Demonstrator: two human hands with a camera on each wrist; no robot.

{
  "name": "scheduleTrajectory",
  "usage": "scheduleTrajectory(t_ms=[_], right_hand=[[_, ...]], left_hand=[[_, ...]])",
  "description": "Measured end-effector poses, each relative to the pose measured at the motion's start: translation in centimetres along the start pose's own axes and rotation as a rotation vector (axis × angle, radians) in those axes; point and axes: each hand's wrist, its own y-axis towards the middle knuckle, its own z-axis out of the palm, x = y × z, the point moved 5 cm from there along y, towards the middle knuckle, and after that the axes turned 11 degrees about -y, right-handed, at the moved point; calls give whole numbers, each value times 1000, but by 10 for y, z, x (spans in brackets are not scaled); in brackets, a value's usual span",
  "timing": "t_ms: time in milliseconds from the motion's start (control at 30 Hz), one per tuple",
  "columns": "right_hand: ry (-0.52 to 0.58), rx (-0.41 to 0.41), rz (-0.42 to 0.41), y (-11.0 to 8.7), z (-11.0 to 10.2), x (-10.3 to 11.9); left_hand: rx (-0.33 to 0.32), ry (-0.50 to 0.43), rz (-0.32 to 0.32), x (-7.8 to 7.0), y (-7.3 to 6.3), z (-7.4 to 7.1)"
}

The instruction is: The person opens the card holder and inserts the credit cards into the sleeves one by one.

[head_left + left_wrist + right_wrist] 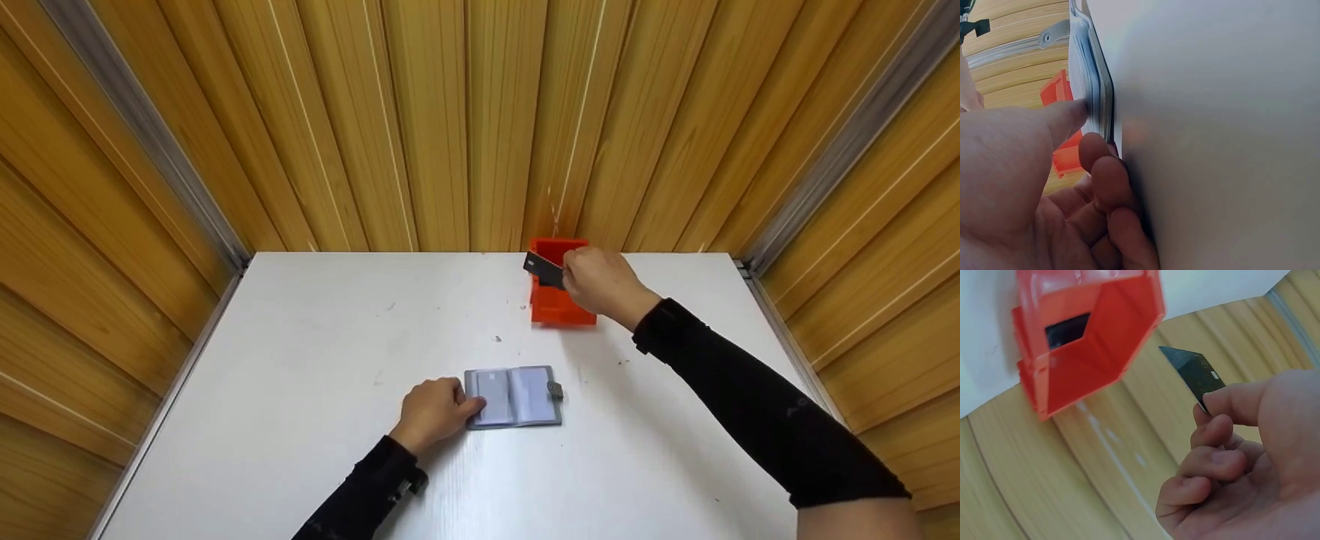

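Note:
An open card holder (531, 394) with clear sleeves, a grey cover and a snap tab on its right edge lies on the table. My left hand (431, 411) pinches its left edge; in the left wrist view the thumb (1067, 121) presses the sleeves and the index fingertip is at the cover's edge. Over the red bin (562, 309), my right hand (604, 283) holds a black card (1195, 374) by one end between thumb and curled index finger. Something flat and dark (1067, 331) lies inside the bin, partly hidden by its wall.
The white table (315, 360) runs back to a wood-patterned wall (427, 135), close behind the bin. Similar panels stand at left and right, with metal rails (784, 319) along the table's sides. Small dark specks (497, 339) dot the tabletop.

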Motion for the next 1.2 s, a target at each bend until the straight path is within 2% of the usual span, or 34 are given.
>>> scheduleTrajectory(t_ms=[200,567,733,1200], right_hand=[[62,34,-14,-12,9,15],[144,56,-89,-45,30,47],[169,126,-109,-55,43,60],[229,240,-66,-78,69,65]], left_hand=[[5,-5,-11,1,1,1],[-17,21,3,-2,-1,-3],[-20,28,3,-2,0,-4],[0,18,5,1,2,-3]])
